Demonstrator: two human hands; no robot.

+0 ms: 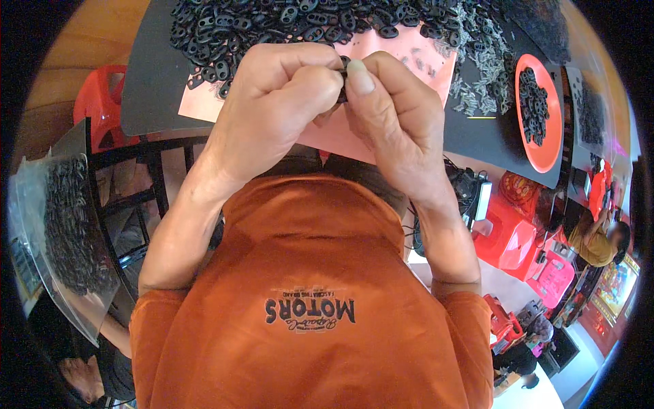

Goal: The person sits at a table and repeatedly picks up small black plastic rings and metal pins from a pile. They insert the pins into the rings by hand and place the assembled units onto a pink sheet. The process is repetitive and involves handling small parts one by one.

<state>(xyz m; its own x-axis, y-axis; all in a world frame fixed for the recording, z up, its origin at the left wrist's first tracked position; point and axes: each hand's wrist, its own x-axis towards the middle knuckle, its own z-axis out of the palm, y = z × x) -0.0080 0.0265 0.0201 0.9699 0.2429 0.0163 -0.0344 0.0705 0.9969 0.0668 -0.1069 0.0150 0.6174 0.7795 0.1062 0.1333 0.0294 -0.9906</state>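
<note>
My left hand [279, 105] and my right hand [402, 112] meet over the near side of the table, both closed. Between their fingertips is a small black plastic cord lock [342, 95], mostly covered by fingers. My right thumb presses against it. Beyond my hands spreads a heap of black two-hole cord-lock pieces [252, 31]. Small metal springs [484, 75] lie scattered to the right of the heap. A pink sheet [334, 140] lies under my hands. Farther right, an orange plate [554, 133] holds more black pieces.
The dark table [157, 82] carries a thin yellow strip [481, 118] near the springs. At left are a red chair [99, 102] and a clear bag of black pieces [71, 225], with a person below it. Red stools [507, 238] and a person in yellow [594, 242] are at right.
</note>
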